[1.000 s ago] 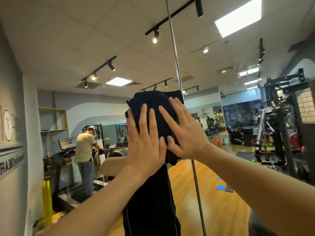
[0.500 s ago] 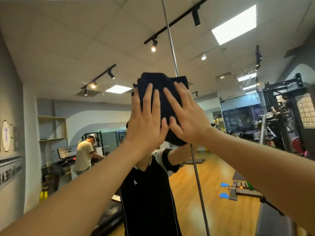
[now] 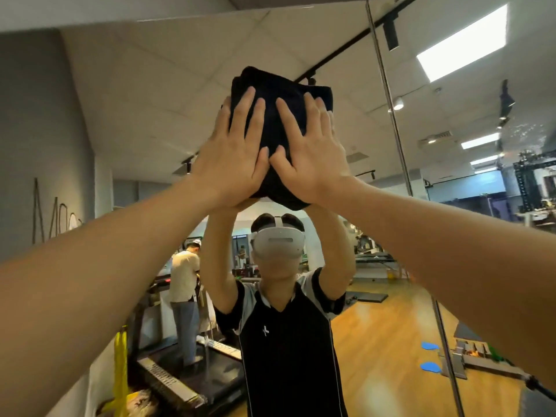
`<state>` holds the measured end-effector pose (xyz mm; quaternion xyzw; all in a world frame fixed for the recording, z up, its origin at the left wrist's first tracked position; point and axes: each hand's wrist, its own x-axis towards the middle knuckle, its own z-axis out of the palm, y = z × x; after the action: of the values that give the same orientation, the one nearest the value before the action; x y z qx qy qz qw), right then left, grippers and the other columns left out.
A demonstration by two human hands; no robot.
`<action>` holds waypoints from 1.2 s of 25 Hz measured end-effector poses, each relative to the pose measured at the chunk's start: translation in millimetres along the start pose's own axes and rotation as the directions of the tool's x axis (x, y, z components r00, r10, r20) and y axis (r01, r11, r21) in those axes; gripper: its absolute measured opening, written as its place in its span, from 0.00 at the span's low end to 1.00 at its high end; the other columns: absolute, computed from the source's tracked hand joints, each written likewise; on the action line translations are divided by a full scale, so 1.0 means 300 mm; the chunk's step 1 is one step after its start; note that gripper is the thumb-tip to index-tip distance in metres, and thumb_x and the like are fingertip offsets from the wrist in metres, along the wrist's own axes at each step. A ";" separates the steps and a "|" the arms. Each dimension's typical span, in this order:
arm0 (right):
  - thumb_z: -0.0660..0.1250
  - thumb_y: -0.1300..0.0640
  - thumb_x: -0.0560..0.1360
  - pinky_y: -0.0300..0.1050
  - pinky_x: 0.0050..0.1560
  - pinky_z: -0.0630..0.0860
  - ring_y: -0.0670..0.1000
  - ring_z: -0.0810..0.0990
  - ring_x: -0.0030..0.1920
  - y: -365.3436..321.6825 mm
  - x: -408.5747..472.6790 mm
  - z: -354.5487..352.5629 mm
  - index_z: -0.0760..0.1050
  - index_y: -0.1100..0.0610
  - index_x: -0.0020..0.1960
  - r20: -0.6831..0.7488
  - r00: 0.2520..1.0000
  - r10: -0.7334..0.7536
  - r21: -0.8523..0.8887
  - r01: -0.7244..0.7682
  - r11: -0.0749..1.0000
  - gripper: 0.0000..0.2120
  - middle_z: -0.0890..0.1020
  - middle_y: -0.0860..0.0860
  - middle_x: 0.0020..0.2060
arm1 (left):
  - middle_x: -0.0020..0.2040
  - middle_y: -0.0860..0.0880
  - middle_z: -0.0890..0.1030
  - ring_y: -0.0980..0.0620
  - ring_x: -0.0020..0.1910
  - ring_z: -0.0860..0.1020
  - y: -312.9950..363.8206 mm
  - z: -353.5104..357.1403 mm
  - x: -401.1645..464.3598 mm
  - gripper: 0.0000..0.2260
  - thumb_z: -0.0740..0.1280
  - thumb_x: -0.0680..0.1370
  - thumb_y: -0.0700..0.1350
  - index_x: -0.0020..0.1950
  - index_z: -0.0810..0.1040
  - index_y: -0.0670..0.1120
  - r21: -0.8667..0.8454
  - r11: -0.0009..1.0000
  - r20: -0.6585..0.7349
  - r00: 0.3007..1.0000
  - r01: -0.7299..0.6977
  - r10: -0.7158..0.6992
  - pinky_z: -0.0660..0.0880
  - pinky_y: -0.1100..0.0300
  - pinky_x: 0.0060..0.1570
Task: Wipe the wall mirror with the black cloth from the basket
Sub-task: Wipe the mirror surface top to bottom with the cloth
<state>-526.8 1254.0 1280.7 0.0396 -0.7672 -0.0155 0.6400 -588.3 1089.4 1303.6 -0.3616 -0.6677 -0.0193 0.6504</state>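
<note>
While the black cloth (image 3: 281, 115) sits bunched flat against the wall mirror (image 3: 144, 121), you have it pinned from your side by both palms, high overhead and close under the mirror's top edge. Its upper part rises clear above your fingertips, and its lower fold hangs just below the heels of your hands, so its long axis runs up and down, in line with your fingers. Your left hand (image 3: 231, 155) covers the cloth's left half and your right hand (image 3: 310, 155) covers the right half; the thumbs meet at the middle. Neither grip is a pinch: the fingers lie straight and spread, pressing the fabric to the glass instead of curling round it. Both hands stand level and equally near the cloth, so neither one leads.

Above the grip little mirror is left before the frame, which suggests your next stroke has room mainly downward or sideways. To the right of the grip, well apart, a vertical seam (image 3: 388, 94) divides the glass. Below the grip the mirror shows your own reflection (image 3: 285, 326) with arms raised, and farther left of it a person on a treadmill (image 3: 183, 284).
</note>
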 end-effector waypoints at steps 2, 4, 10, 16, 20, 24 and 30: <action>0.50 0.41 0.79 0.60 0.83 0.43 0.65 0.44 0.83 -0.110 0.017 0.046 0.48 0.51 0.86 -0.012 1.000 -0.019 0.000 0.019 1.000 0.37 0.48 0.65 0.83 | 0.84 0.37 0.50 0.31 0.81 0.52 -0.104 -0.024 -0.055 0.34 0.47 0.82 0.56 0.83 0.51 0.38 0.003 1.000 0.013 1.000 0.011 -0.011 0.60 0.37 0.79; 0.48 0.40 0.79 0.60 0.83 0.42 0.65 0.45 0.83 -0.199 0.018 0.091 0.50 0.52 0.85 -0.032 0.998 -0.048 0.011 0.048 0.999 0.37 0.50 0.65 0.83 | 0.84 0.38 0.49 0.31 0.81 0.52 -0.177 -0.034 -0.128 0.34 0.47 0.82 0.56 0.84 0.50 0.39 -0.011 0.999 0.015 0.999 0.045 -0.045 0.62 0.37 0.78; 0.49 0.41 0.78 0.60 0.82 0.44 0.66 0.48 0.83 -0.305 -0.045 0.166 0.54 0.52 0.85 -0.028 0.992 -0.122 -0.014 0.122 0.992 0.37 0.53 0.65 0.82 | 0.85 0.40 0.48 0.34 0.82 0.52 -0.212 -0.026 -0.311 0.33 0.50 0.82 0.54 0.84 0.49 0.40 -0.049 0.988 -0.006 0.989 0.145 -0.146 0.70 0.39 0.73; 0.51 0.42 0.79 0.63 0.83 0.47 0.66 0.49 0.83 -0.346 -0.169 0.196 0.57 0.53 0.84 -0.020 0.988 -0.156 0.017 0.156 0.988 0.36 0.54 0.66 0.82 | 0.85 0.39 0.47 0.33 0.83 0.48 -0.175 -0.021 -0.455 0.33 0.52 0.83 0.52 0.84 0.49 0.39 -0.106 0.977 0.016 0.983 0.183 -0.182 0.67 0.37 0.75; 0.54 0.43 0.79 0.65 0.83 0.48 0.67 0.50 0.83 -0.376 -0.318 0.230 0.59 0.55 0.83 -0.027 0.979 -0.200 0.070 0.201 0.977 0.35 0.55 0.67 0.82 | 0.85 0.39 0.46 0.33 0.83 0.46 -0.107 -0.016 -0.623 0.33 0.53 0.82 0.51 0.84 0.49 0.38 -0.160 0.962 0.046 0.975 0.222 -0.218 0.60 0.46 0.77; 0.58 0.45 0.79 0.67 0.82 0.50 0.67 0.48 0.83 -0.390 -0.505 0.259 0.59 0.56 0.84 -0.003 0.976 -0.216 0.124 0.215 0.969 0.35 0.53 0.67 0.82 | 0.85 0.39 0.45 0.33 0.83 0.46 -0.029 0.007 -0.799 0.34 0.54 0.82 0.51 0.84 0.48 0.37 -0.163 0.957 0.100 0.969 0.241 -0.227 0.51 0.46 0.81; 0.61 0.46 0.79 0.64 0.83 0.50 0.65 0.45 0.84 -0.343 -0.750 0.246 0.57 0.56 0.84 0.088 0.968 -0.234 0.110 0.224 0.968 0.36 0.51 0.66 0.83 | 0.84 0.36 0.48 0.30 0.82 0.46 0.133 0.029 -0.974 0.35 0.55 0.82 0.52 0.83 0.51 0.35 -0.182 0.957 0.161 0.966 0.228 -0.200 0.66 0.31 0.73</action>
<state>-555.2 1167.7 1038.9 0.1589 -0.7886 -0.0531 0.5917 -606.9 989.4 1026.5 -0.3506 -0.7421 -0.1306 0.5561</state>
